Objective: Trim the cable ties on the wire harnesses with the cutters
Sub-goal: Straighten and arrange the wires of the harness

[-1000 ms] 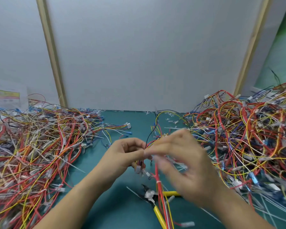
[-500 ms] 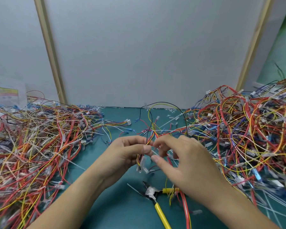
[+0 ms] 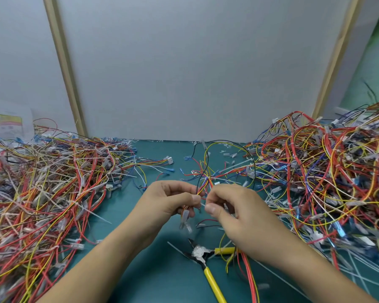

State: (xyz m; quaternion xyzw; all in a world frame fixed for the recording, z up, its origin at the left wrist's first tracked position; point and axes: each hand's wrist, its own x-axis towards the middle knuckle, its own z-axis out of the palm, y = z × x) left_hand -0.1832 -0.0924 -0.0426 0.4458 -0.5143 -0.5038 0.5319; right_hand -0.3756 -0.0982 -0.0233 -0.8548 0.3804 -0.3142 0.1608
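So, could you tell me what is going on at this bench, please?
A person holds one wire harness in both hands over the green mat: the left hand grips the bundle, and the right hand seems to pinch its white cable tie. The yellow-handled cutters lie untouched on the mat below. Heaps of harnesses sit on either side.

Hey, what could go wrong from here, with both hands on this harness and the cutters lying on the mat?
1. Red and yellow wires lie across one handle of the cutters, so picking the cutters up may snag or drag them.
2. The harness pinched between the left hand and right hand loops back toward the right pile and could tangle there.
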